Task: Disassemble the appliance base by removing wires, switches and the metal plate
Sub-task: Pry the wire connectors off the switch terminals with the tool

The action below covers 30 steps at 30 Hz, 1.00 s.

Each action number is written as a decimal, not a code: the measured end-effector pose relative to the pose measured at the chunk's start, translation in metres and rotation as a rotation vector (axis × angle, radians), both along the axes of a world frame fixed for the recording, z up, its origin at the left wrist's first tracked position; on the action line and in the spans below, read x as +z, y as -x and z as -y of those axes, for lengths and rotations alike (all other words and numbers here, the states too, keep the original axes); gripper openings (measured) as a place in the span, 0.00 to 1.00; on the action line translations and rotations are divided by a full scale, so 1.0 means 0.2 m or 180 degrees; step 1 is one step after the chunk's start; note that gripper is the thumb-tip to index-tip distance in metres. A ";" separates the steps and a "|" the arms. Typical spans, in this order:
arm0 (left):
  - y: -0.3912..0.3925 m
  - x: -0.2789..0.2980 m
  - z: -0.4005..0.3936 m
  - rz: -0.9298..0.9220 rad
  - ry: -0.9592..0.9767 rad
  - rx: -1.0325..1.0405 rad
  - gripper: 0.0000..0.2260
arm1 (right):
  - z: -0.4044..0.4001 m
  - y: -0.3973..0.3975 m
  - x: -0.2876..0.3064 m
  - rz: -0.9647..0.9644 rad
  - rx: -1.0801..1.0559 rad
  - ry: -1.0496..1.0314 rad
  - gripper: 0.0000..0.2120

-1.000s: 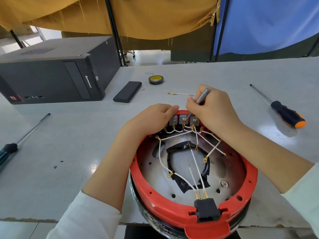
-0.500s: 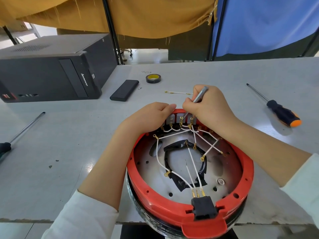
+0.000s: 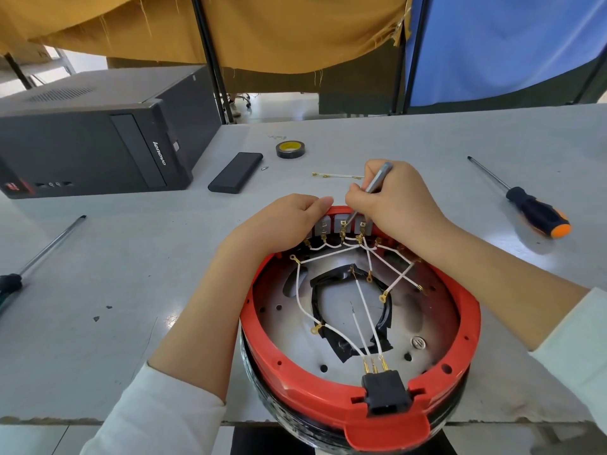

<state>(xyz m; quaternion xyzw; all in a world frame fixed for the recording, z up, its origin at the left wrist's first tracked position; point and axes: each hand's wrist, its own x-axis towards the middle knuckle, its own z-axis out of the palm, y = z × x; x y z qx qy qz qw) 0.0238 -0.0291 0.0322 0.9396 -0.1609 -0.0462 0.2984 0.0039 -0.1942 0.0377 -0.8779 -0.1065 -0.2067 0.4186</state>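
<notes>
A round red appliance base lies upside down at the table's near edge. Inside it a metal plate carries white wires with brass terminals. These run to grey switches at the far rim and to a black power socket at the near rim. My left hand grips the far rim beside the switches. Gripped in my right hand is a thin silver tool, its tip at a switch terminal.
A loose white wire lies beyond my hands. An orange-tipped black screwdriver is at the right, another screwdriver at the left. A black computer case, a black power bank and a tape roll sit farther back.
Both hands stay at the far rim; the silver tool's tip shifts slightly among the switch terminals. The camera view has moved a little.
</notes>
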 end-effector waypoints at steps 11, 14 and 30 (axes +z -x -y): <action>0.00 -0.01 0.00 0.0084 0.0021 -0.0036 0.23 | -0.02 0.07 0.00 0.0836 0.0169 0.0420 0.19; 0.00 0.00 0.00 0.0081 -0.0022 -0.0051 0.25 | -0.02 0.07 0.01 0.0789 0.0228 0.0828 0.17; 0.01 0.00 0.00 0.0129 -0.0054 0.0043 0.20 | -0.04 0.10 0.01 0.0769 0.0477 0.1669 0.15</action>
